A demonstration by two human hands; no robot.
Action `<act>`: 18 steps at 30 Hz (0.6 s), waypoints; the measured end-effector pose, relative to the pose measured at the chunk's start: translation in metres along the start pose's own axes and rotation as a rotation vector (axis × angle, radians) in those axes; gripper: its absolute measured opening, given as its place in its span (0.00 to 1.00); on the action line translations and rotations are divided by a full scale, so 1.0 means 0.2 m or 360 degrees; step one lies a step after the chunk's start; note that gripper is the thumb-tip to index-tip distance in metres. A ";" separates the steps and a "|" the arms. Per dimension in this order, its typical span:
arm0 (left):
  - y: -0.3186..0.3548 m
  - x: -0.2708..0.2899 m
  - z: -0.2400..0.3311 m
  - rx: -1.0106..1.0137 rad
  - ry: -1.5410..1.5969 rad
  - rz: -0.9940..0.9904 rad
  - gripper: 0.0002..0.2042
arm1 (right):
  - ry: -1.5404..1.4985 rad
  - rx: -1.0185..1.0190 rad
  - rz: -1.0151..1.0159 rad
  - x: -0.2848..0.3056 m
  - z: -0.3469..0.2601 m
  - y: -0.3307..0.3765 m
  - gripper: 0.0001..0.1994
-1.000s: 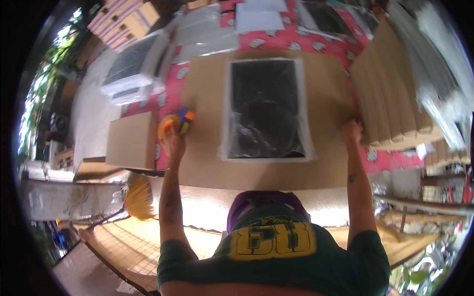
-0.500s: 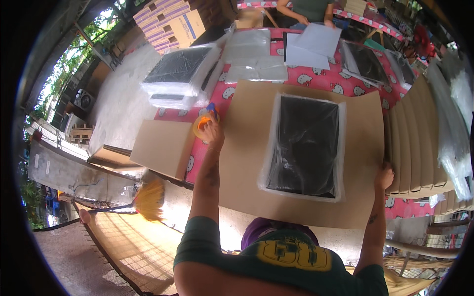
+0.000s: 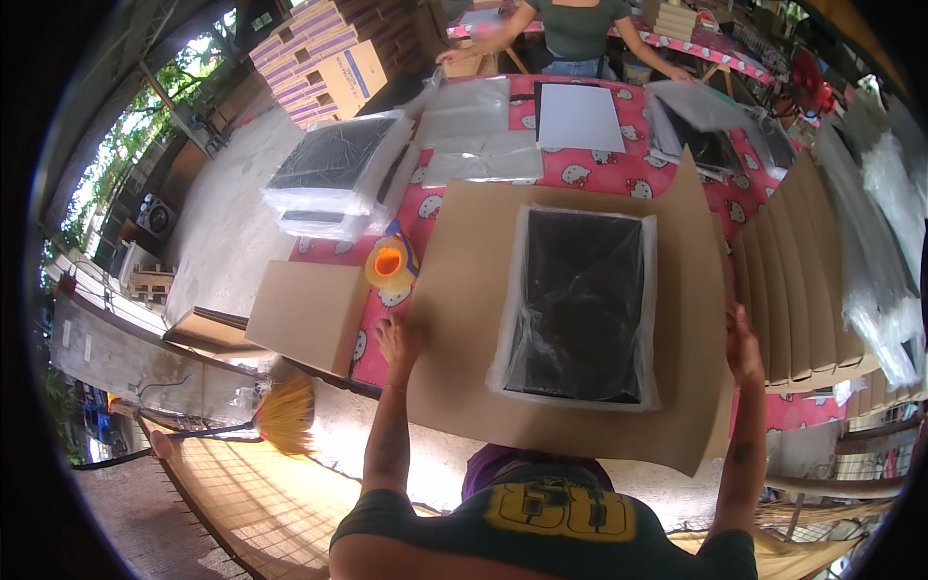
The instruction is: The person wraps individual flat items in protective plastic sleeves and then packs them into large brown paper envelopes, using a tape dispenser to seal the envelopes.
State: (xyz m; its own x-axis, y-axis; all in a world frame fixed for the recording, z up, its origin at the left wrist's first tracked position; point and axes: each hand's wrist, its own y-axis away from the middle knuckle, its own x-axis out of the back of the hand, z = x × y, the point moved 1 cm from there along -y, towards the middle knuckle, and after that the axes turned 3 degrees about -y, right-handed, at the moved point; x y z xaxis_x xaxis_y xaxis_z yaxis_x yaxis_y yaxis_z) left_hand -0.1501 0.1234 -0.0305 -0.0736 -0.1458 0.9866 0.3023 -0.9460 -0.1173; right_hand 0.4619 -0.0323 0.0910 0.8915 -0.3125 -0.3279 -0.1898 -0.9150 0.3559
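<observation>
In front of me a large brown cardboard sheet (image 3: 464, 319) lies on the table, its right side bent upward. On it rests a flat black panel (image 3: 580, 300) wrapped in clear plastic. My left hand (image 3: 399, 343) is at the sheet's left edge, fingers apart and holding nothing. My right hand (image 3: 743, 348) lies along the raised right edge with its fingers stretched out; part of its contact is hidden. Just beyond my left hand, a tape roll (image 3: 389, 266) with an orange core and a blue part sits on the table beside the sheet.
A brown box (image 3: 307, 314) stands at the left, behind it a stack of wrapped panels (image 3: 333, 174). Folded cardboard (image 3: 793, 290) and plastic-wrapped pieces (image 3: 880, 251) crowd the right. Across the pink table (image 3: 580, 174), a co-worker (image 3: 580, 34) stands near white sheets (image 3: 582, 118).
My left hand has let go of the tape roll and come nearer along the sheet's edge. The sheet's right side has risen. The co-worker's hands have left the white sheets and spread apart.
</observation>
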 end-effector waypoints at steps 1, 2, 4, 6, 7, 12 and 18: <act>-0.06 -0.04 -0.08 -0.0095 0.0186 -0.0098 0.26 | 0.0068 -0.0032 -0.0092 0.00 0.05 -0.02 0.28; -0.15 -0.09 -0.21 -0.0159 0.0350 -0.0169 0.25 | 0.0414 0.0076 -0.0151 -0.04 0.13 -0.09 0.29; -0.21 -0.16 -0.20 -0.0210 0.0477 -0.0243 0.24 | 0.1009 0.0369 -0.0152 -0.06 0.27 -0.19 0.31; -0.19 -0.16 -0.14 -0.0140 0.0327 -0.0209 0.22 | 0.1178 0.0675 -0.0158 -0.21 0.30 -0.21 0.31; -0.15 -0.16 -0.12 -0.0187 0.0203 0.0004 0.20 | 0.1230 0.0816 -0.0167 -0.31 0.29 -0.21 0.30; -0.13 -0.04 -0.12 -0.0145 0.0288 -0.0031 0.20 | 0.1631 0.0968 -0.0130 -0.49 0.42 -0.25 0.29; -0.01 0.11 0.01 -0.0384 0.0383 0.0312 0.13 | 0.2002 0.1019 -0.0018 -0.58 0.55 -0.29 0.30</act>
State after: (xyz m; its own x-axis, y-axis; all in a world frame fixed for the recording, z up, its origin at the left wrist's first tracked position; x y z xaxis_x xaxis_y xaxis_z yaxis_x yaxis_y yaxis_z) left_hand -0.1502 0.1217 -0.0087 -0.2659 -0.3669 0.8914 0.1024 -0.9302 -0.3524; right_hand 0.3248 0.0292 0.0118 0.5960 -0.1823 0.7820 -0.0285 -0.9781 -0.2063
